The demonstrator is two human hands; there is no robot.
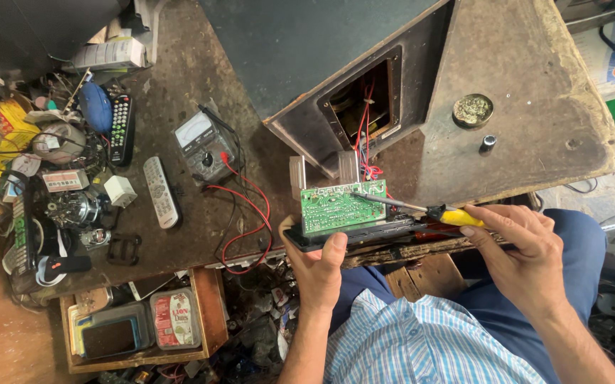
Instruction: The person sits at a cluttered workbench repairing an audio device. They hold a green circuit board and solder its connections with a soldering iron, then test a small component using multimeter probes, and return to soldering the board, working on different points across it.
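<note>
Your left hand clamps circuit board; right hand grips screwdriver, tip seemingly on board. Slip risk: gouged traces, strained red wires.

My left hand sits curled with thumb up, gripping, while my right hand beside it pinches closed, forearms angled inward.

Soft, even daylight fills the scene, brightest at the right edge. Shadows are faint. Focus is sharp, with slight wide-angle bending at the edges.
</note>
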